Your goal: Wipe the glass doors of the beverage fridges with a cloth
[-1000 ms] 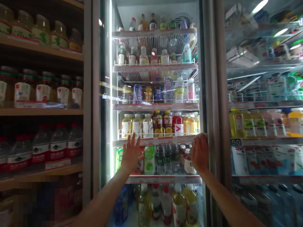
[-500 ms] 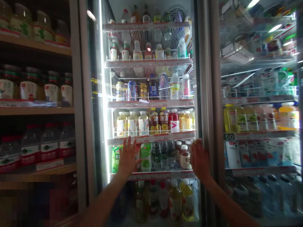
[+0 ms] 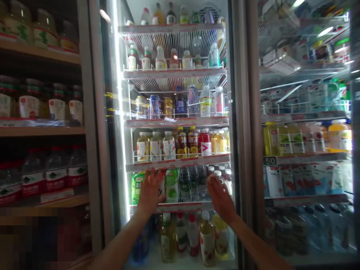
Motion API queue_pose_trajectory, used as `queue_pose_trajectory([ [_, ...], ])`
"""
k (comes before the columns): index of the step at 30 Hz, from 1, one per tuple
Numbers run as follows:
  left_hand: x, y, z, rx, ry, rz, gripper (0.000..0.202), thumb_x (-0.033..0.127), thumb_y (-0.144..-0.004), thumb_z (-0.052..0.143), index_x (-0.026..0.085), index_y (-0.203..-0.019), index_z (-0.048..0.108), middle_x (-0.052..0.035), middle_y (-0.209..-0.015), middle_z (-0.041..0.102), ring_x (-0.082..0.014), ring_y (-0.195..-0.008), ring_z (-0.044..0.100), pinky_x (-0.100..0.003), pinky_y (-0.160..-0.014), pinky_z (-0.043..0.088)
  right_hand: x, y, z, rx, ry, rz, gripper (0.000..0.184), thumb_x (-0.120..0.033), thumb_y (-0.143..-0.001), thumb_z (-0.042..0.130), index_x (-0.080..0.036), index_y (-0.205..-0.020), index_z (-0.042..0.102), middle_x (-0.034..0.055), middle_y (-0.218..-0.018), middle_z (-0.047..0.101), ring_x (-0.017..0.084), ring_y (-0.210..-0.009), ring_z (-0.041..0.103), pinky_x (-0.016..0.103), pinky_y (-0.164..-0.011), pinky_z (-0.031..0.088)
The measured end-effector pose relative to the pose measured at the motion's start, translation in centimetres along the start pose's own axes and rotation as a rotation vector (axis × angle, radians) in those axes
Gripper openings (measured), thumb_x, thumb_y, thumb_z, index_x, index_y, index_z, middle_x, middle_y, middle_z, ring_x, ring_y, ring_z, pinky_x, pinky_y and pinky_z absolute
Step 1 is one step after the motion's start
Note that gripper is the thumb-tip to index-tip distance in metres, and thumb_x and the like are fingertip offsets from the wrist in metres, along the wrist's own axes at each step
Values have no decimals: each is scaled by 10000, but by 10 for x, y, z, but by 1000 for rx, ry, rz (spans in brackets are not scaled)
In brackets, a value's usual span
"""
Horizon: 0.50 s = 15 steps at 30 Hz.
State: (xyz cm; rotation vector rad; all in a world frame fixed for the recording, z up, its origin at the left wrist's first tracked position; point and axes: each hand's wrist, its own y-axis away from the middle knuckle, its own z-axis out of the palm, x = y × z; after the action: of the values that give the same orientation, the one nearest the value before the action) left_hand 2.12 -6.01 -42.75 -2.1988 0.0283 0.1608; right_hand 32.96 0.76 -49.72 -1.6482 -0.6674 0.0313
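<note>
My left hand is raised with its fingers spread, in front of a green drink pack and a green-labelled bottle on a lower fridge shelf. It holds nothing. My right hand is held up before small white-capped bottles at the right of the same shelf. Its fingers stretch up and left, close together and slightly blurred, with no object visible in them. Between the hands stand dark clear-looking bottles. Whether either hand touches anything cannot be told.
Reflections lie across the front of the lit drinks fridge, whose shelves hold many bottles and cans. A thick metal door frame separates it from another stocked fridge on the right. Wooden shelves with bottled drinks stand at the left.
My right hand has moved left, away from the door frame, to in front of the bottles. My left hand stays spread, slightly lower. The view has shifted a little.
</note>
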Motion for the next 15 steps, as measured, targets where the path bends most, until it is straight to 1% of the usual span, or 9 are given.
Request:
queue_pose_trajectory([
  [2, 2, 3, 3, 1, 7, -18, 885, 340, -673, 708, 184, -1420, 260, -161, -1516, 138, -349, -1390, 26, -571, -1046, 282, 24, 16, -7, 53, 51, 196, 585, -126, -867, 384, -188, -1434, 256, 124, -1470, 306, 237, -1365, 267, 471, -1063, 313],
  [3, 3, 4, 3, 5, 8, -27, 893, 347, -669, 709, 185, -1422, 257, -162, -1516, 138, -353, -1389, 23, -580, -1046, 273, 29, 22, -8, 75, 66, 267, 600, -146, -874, 381, -185, -1448, 211, 129, -1485, 269, 252, -1366, 264, 485, -1050, 329],
  [5, 4, 4, 5, 9, 9, -30, 899, 362, -671, 705, 182, -1425, 249, -166, -1516, 130, -357, -1389, 18, -592, -1045, 260, 21, 26, -5, 100, 73, 329, 627, -153, -877, 376, -175, -1461, 147, 137, -1503, 212, 271, -1373, 240, 505, -1028, 349],
  [6, 5, 4, 5, 10, 11, -28, 893, 367, -678, 697, 182, -1426, 245, -165, -1517, 123, -357, -1390, 16, -595, -1043, 261, 9, 24, -2, 90, 61, 307, 638, -133, -873, 371, -170, -1463, 132, 138, -1505, 203, 269, -1378, 224, 502, -1024, 354],
  [8, 5, 4, 5, 5, 14, -20, 881, 376, -690, 685, 176, -1426, 244, -169, -1518, 117, -359, -1390, 18, -597, -1036, 271, -25, 15, 8, 37, 14, 189, 644, -68, -853, 359, -171, -1457, 160, 126, -1492, 249, 247, -1386, 204, 477, -1033, 348],
  [10, 4, 3, 5, 6, 6, -14, 884, 371, -684, 692, 162, -1422, 254, -179, -1514, 128, -361, -1389, 27, -590, -1038, 273, -54, 3, 17, -12, -49, 44, 624, -28, -831, 360, -178, -1429, 263, 105, -1454, 345, 226, -1386, 206, 451, -1052, 327],
  [11, 4, 3, 5, 8, 0, -13, 883, 368, -680, 694, 162, -1420, 259, -179, -1513, 132, -361, -1389, 30, -587, -1040, 272, -63, -4, 20, -26, -77, -15, 608, -23, -825, 366, -183, -1409, 314, 97, -1433, 384, 216, -1384, 213, 440, -1062, 315],
  [13, 2, 4, 5, 13, -9, -14, 871, 363, -684, 686, 177, -1421, 259, -171, -1515, 136, -358, -1390, 36, -587, -1037, 277, -63, -17, 20, -20, -112, -71, 590, -24, -822, 373, -192, -1388, 357, 88, -1414, 416, 200, -1382, 222, 430, -1076, 293],
  [15, 1, 5, 6, 11, -7, -20, 858, 362, -691, 674, 195, -1422, 257, -161, -1517, 139, -358, -1389, 44, -588, -1034, 283, -43, -32, 16, 24, -114, -14, 602, -36, -834, 368, -197, -1412, 307, 94, -1436, 382, 199, -1384, 217, 438, -1076, 289],
])
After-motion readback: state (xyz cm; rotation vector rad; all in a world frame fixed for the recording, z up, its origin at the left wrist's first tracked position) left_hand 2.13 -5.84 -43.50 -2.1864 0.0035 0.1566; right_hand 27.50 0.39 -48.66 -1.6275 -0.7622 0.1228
